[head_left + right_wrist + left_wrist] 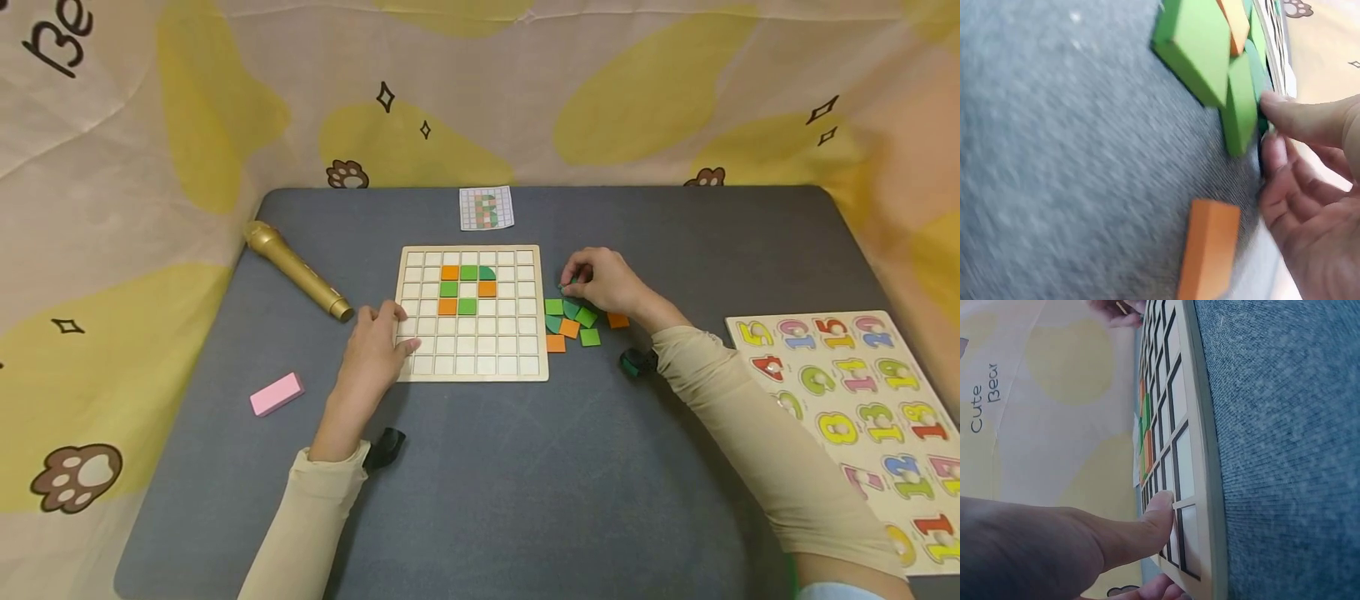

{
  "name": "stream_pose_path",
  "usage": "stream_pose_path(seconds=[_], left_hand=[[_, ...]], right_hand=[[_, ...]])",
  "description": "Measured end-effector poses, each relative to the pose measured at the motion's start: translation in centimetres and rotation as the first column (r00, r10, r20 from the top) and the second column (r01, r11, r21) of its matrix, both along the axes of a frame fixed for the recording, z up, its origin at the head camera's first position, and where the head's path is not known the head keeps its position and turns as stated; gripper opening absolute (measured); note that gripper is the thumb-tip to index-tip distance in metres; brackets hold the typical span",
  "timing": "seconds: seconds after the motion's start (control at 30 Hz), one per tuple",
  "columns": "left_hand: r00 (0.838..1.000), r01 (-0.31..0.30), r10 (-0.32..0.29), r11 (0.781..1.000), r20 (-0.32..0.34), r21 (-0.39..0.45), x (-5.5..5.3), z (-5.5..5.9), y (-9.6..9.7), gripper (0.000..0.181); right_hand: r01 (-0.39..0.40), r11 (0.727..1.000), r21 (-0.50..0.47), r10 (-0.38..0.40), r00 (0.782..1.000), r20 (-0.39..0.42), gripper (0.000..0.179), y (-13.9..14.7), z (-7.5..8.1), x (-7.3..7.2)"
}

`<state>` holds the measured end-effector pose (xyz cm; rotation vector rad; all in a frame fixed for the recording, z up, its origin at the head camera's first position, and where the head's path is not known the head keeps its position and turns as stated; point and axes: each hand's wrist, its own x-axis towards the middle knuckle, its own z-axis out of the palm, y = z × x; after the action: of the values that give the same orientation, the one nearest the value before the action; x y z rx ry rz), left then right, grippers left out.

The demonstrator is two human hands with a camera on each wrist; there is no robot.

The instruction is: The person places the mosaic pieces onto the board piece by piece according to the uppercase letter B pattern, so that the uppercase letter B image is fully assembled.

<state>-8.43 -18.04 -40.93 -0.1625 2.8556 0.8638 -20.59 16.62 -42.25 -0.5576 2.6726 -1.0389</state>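
A square wooden grid board (472, 371) lies flat with orange, green and rounded dark green tiles set in its upper part. My left hand (371, 350) rests at its left edge. The left thumb (1159, 519) lies on top of the squares, and the other fingers are partly hidden by the edge. To the board's right, my right hand (606, 279) pinches a dark green tile (1264, 120) between thumb and fingertips, mostly covered by them. Just below that hand is a loose pile of green tiles (590, 337), orange tiles (556, 343) and dark green rounded tiles.
Behind the board lies a small pattern card (486, 208). A gold microphone (300, 271) and a pink block (277, 394) are on the left. A wooden number puzzle (840, 383) sits at the right, partly under the right sleeve. Printed cloth hangs behind the grey table (525, 500).
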Motion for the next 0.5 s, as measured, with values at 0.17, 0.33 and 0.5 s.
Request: stream_pose_path(seconds=[0.17, 0.33, 0.5], left_hand=[[1.0, -0.003, 0.003, 1.0, 0.001, -0.001, 0.0, 0.0, 0.0, 0.042], [1.0, -0.005, 0.005, 1.0, 0.004, -0.001, 0.0, 0.1, 0.1, 0.042], [1.0, -0.003, 0.003, 1.0, 0.011, -0.003, -0.1, 0.2, 0.0, 0.042]], right_hand=[[0.0, 1.0, -0.03, 0.0, 1.0, -0.012, 0.014, -0.7, 0.0, 0.0], [0.025, 0.995, -0.092, -0.032, 0.997, -0.075, 0.013, -2.3, 0.1, 0.3], [0.057, 0.975, -0.216, -0.066, 0.997, -0.036, 0.013, -4.7, -0.1, 1.2]])
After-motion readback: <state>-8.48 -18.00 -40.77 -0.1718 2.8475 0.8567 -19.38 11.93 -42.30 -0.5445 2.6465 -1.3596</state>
